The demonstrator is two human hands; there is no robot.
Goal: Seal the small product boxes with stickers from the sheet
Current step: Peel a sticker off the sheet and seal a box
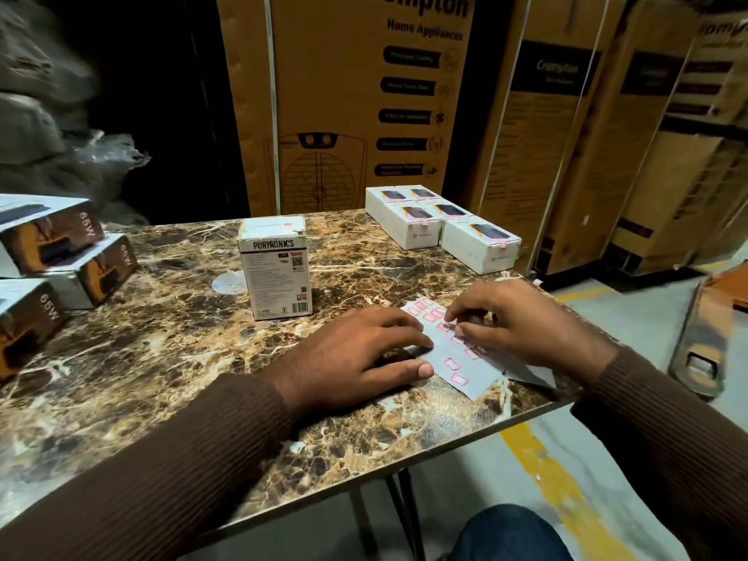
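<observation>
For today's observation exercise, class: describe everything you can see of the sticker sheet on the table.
The sticker sheet is a pale grey, paper-like sheet lying flat near the table's right front edge, one corner reaching that edge. Small pink-outlined rectangular stickers sit on it in uneven rows, with gaps. The left hand presses its left edge with straight fingers. The right hand's thumb and forefinger pinch at one sticker near the middle. A second grey piece shows under its right side.
</observation>
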